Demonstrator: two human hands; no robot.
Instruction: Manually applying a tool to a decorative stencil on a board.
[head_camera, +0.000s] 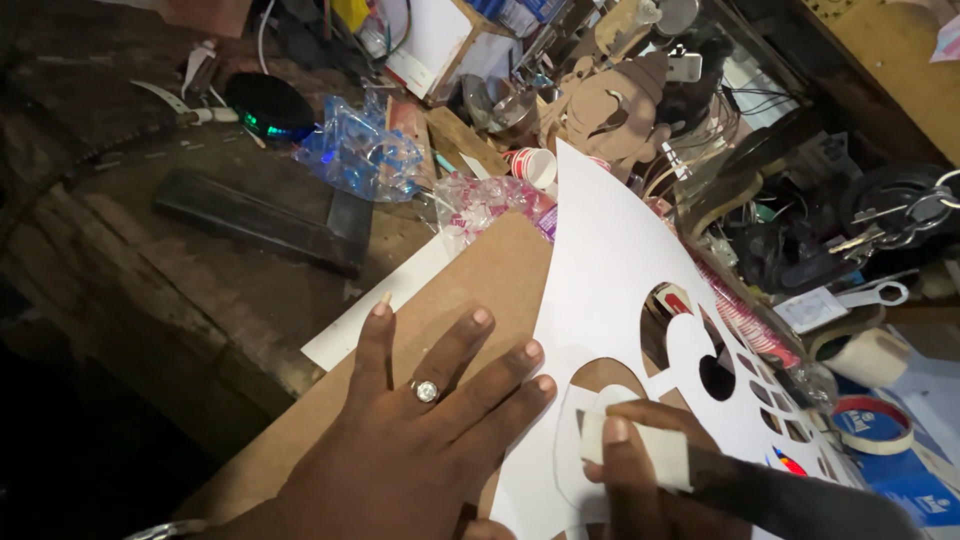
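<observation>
The left hand (420, 430) lies flat, fingers spread, pressing the brown board (440, 310). The right hand (650, 480) is clamped on a pale tool (635, 448) against the white stencil sheet (610, 260).

White stencil sheet (610, 270): thin, stiff card with curved cut-out openings and a row of small slots near its right edge; its upper end tapers to a point, and it lies tilted across a brown board (470, 290). Brown board: flat, matte, rectangular, resting on the desk (130, 270) beneath the sheet. Small white block (640, 450): oblong, pressed against the sheet's lower part, beside a round cut-out.
</observation>
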